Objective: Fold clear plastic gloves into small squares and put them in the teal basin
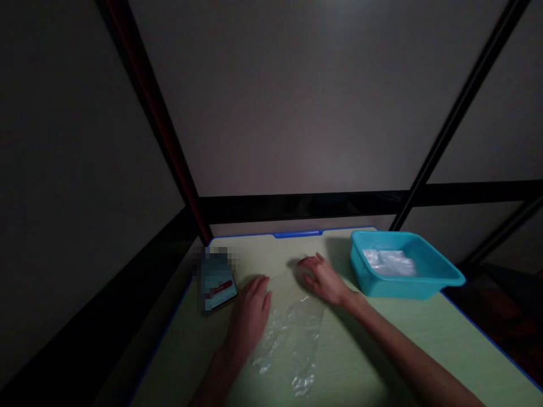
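A thin, clear, wrinkled plastic piece (pixel 307 325) lies spread on the table; two crinkled strips of it run toward me, and its exact kind I cannot tell. My left hand (pixel 253 308) rests at its left edge, palm down, fingers stretched out and thumb a little apart. At its far right corner is my right hand (pixel 320 278), fingers spread and slightly bent, low over the tabletop. Whether the right fingertips touch the film is hard to see. No grip shows in either hand.
To the right stands a turquoise plastic basin (pixel 407 287) with folded clear plastic (pixel 391 263) inside. A phone-like device (pixel 218 285), partly blurred, lies at the left. The pale table (pixel 424 339) has a blue edge and meets a wall panel (pixel 297 113) at the back.
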{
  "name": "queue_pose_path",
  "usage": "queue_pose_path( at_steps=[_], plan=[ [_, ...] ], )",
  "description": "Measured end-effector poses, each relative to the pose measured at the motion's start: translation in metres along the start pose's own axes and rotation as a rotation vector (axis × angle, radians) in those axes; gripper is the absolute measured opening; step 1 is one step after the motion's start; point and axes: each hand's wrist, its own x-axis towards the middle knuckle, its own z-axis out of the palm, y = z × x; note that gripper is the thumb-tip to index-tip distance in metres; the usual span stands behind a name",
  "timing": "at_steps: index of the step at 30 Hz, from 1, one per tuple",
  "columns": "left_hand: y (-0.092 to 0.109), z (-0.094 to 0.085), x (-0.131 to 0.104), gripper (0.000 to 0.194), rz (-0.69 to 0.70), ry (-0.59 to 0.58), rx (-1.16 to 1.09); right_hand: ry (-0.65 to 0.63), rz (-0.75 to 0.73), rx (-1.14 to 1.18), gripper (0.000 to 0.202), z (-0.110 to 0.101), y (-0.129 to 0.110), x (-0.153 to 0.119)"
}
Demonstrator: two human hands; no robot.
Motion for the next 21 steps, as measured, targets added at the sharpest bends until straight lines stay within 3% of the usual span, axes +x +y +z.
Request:
queue_pose_path(
  at_steps=[4, 9, 13, 16, 21],
  plan=[
    [-0.022, -0.003, 0.007, 0.028, -0.093, 0.007, 0.018, -0.150, -0.116, 0.047, 0.033, 0.010, -0.018, 0.045],
    [-0.024, -0.004, 0.003, 0.029, -0.124, -0.012, 0.030, -0.292, -0.139, 0.040, 0.040, 0.028, -0.036, 0.073],
    [-0.022, -0.004, 0.002, 0.030, -0.135, -0.037, 0.020, -0.370, -0.069, 0.034, 0.038, 0.031, -0.039, 0.079],
    [-0.021, -0.003, 0.002, 0.030, -0.157, -0.036, -0.005, -0.390, -0.063, 0.031, 0.024, 0.031, -0.039, 0.078],
    [-0.020, -0.001, 0.001, 0.031, -0.201, 0.005, -0.098, -0.282, -0.151, 0.044, 0.015, 0.029, -0.036, 0.061]
  ],
)
